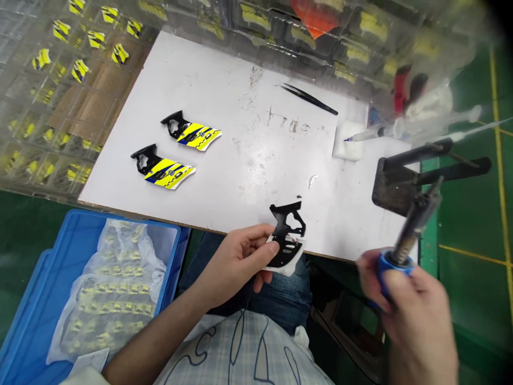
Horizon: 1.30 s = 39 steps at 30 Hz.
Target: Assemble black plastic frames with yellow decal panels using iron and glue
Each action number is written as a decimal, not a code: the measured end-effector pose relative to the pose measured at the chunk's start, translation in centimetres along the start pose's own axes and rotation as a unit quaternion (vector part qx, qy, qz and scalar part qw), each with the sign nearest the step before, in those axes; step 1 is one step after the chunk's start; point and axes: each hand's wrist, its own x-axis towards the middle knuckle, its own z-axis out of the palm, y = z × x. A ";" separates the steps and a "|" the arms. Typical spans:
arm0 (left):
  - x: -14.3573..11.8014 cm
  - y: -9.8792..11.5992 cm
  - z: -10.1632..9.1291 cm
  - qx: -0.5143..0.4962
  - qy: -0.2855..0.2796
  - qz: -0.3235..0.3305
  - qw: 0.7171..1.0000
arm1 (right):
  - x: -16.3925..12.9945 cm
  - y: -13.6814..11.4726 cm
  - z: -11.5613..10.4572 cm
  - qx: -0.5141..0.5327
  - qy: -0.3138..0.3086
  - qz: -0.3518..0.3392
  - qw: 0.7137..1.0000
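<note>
My left hand (244,259) pinches a small plastic panel (286,235) at the table's front edge. Its black inner side faces up, with a white part along its lower edge. My right hand (412,299) is wrapped round the blue handle of a soldering iron (412,230), whose tip points up and away, beside a black iron stand (395,187). Motion blurs this hand a little. Two similar panels with yellow, blue and white faces, an upper one (196,133) and a lower one (166,168), lie at the left of the white tabletop (240,176).
Black tweezers (310,99) lie at the back, near a white block (348,141) with syringes beside it. Clear trays (92,69) of yellow pieces line the left and back. A blue crate (172,256) with bagged parts stands at lower left. A white scrap (312,181) lies on the table.
</note>
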 end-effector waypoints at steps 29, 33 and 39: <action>-0.8 0.2 2.8 0.282 0.042 0.076 0.955 | 0.0 -3.0 7.7 0.073 -0.035 0.092 0.992; -0.6 0.4 2.7 0.236 0.037 0.059 0.969 | -0.2 -2.9 7.9 0.061 -0.034 0.089 0.994; -0.1 0.6 1.4 0.118 0.019 0.012 0.993 | -0.5 -1.7 4.4 0.042 -0.053 0.040 0.997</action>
